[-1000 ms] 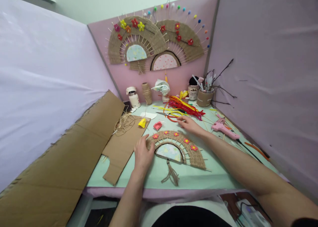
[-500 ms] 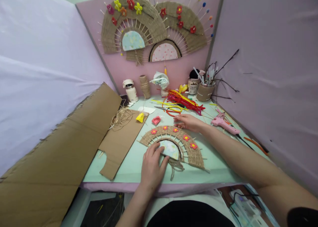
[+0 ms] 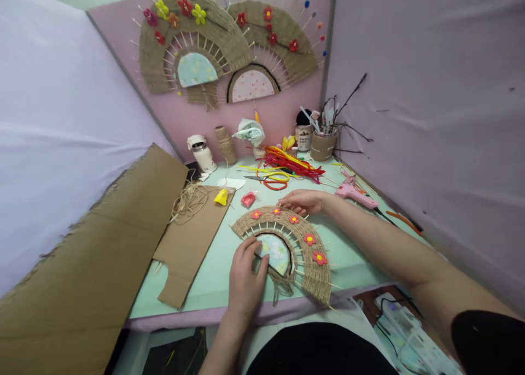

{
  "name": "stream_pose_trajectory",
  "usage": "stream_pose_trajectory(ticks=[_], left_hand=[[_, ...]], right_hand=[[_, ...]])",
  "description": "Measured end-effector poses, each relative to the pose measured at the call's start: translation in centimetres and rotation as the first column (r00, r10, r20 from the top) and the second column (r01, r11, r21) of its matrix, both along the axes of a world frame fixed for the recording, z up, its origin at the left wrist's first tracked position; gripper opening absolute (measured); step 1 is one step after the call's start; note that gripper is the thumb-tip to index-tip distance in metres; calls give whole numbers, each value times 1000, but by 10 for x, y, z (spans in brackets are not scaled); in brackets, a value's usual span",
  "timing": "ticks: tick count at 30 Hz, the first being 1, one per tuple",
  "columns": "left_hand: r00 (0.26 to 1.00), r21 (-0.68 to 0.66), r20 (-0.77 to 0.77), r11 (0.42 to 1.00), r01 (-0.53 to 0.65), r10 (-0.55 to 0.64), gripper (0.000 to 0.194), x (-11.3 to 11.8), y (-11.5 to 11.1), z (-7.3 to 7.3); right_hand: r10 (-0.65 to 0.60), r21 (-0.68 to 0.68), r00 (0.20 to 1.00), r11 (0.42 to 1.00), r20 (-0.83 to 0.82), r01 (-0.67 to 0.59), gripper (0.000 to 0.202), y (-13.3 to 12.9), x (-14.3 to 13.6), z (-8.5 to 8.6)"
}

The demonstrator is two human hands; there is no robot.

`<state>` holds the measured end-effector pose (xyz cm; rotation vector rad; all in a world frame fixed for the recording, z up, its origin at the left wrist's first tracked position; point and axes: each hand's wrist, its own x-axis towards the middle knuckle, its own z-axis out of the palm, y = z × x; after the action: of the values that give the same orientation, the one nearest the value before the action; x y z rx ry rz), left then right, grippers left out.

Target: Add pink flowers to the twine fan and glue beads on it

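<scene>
A woven twine fan [image 3: 318,279] with pink flowers [image 3: 309,239] and thin sticks showing along its band lies in front of me, tilted down to the right. Its half-round middle [image 3: 275,250] is covered with pale blue patterned cloth. My left hand [image 3: 248,268] grips the straight lower edge of that middle, thumb apart from the fingers. Loose twine [image 3: 283,288] hangs beside the thumb. At the fan's upper rim, my right hand [image 3: 303,201] has its fingers bent around the edge; the fingertips are partly hidden.
Scissors [image 3: 273,179], a red packet [image 3: 248,199] and a yellow piece [image 3: 221,197] lie beyond the fan. Pipe cleaners [image 3: 293,164] are heaped farther back. A pink glue gun [image 3: 356,193] rests at right. Cardboard [image 3: 192,255] and tangled twine [image 3: 191,201] occupy the left.
The fan has turned clockwise, its right end now lower and nearer me. My right hand has come in onto its upper rim. The view has shifted right.
</scene>
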<state>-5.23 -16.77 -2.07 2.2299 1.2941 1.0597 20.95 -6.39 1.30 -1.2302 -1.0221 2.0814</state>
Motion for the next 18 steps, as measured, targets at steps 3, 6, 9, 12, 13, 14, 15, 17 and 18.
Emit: stream_pose_trajectory(ticks=[3, 6, 9, 12, 13, 14, 15, 17, 18], left_hand=[[992, -57, 99, 995, -76, 82, 32, -1, 1, 0], [944, -137, 277, 980, -146, 180, 43, -1, 4, -2], [855, -312, 435, 938, -152, 283, 51, -2, 11, -3], [785, -502, 553, 863, 48, 278, 53, -3, 19, 4], [766, -548, 595, 820, 164, 244, 53, -3, 20, 8], [748, -582, 631, 764, 280, 206, 53, -1, 22, 13], [734, -607, 657, 698, 379, 174, 52, 1, 22, 17], [726, -648, 675, 579, 495, 135, 49, 8, 23, 26], [728, -665, 675, 531, 526, 125, 48, 12, 23, 28]], right_hand=[[16, 97, 997, 995, 74, -23, 21, -3, -1, -1], [-32, 157, 999, 987, 42, 25, 21, -3, -3, -1], [-78, 209, 996, 974, -37, 84, 15, -2, -3, -2], [-107, 232, 991, 965, -83, 124, 15, -1, -1, 1], [-112, 234, 990, 963, -89, 130, 15, -1, 0, 3], [-111, 234, 990, 963, -90, 130, 15, -2, 0, 5], [-107, 235, 990, 964, -89, 126, 14, -3, 0, 7], [-100, 240, 992, 964, -76, 115, 14, -5, 0, 11], [-96, 247, 993, 963, -67, 110, 14, -5, 0, 12]])
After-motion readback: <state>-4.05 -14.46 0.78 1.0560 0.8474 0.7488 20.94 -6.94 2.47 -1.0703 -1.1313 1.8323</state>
